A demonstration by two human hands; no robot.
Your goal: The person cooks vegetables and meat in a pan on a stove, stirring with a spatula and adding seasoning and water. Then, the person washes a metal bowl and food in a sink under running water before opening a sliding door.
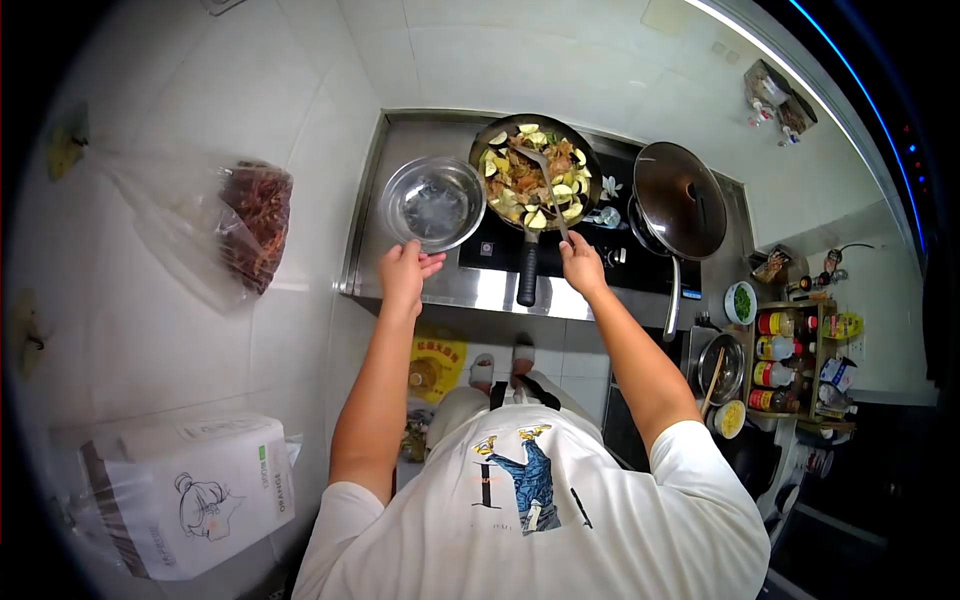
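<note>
My left hand [404, 277] grips the near rim of a shiny round bowl [433, 203], with the thumb at the edge and the fingers beneath. The bowl looks empty and is over the steel counter, left of the pan. My right hand [582, 266] is closed around the handle of a metal spatula [549, 190], whose blade is in the food. Sliced eggplant and browned pieces, perhaps meat, fill the dark frying pan [531, 222]. Its black handle [527, 270] points toward me, between my hands, and neither hand touches it.
A lidded pan [680, 203] stands right of the frying pan on the black cooktop [490, 256]. Farther right are a bowl of chopped greens [741, 303], a metal bowl [722, 367] with chopsticks, and a rack of bottles [778, 350]. A plastic bag [190, 210] hangs on the left wall.
</note>
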